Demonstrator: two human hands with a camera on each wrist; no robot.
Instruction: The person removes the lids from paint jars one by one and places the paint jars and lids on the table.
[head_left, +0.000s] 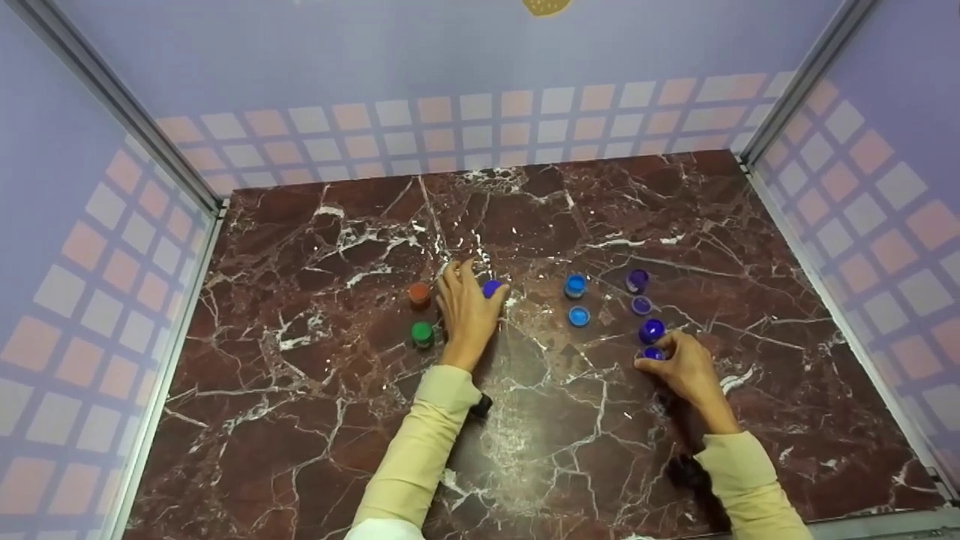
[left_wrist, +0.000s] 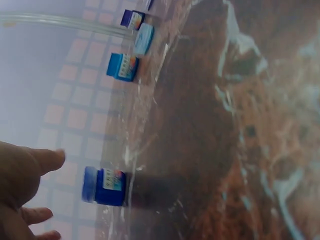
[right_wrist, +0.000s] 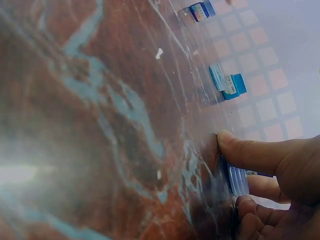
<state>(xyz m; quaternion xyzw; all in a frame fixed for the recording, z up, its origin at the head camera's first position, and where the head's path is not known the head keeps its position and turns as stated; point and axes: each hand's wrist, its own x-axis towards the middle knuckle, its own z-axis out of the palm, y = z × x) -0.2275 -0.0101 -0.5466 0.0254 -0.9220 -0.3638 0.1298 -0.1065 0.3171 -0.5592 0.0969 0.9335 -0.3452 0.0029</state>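
Note:
Beside a small paint jar with a blue cap, my left hand reaches with its fingers spread. In the left wrist view a gap shows between those fingers and the capped blue jar. My right hand pinches a blue lid between thumb and fingers, low at the tabletop. The lid appears edge-on in the right wrist view, partly covered by the fingers. Just behind it stands an uncapped dark blue paint jar.
An orange jar and a green jar stand left of my left hand. Between the hands are a light blue jar and its lid. A purple jar and purple lid sit farther back. Panels enclose the marbled table.

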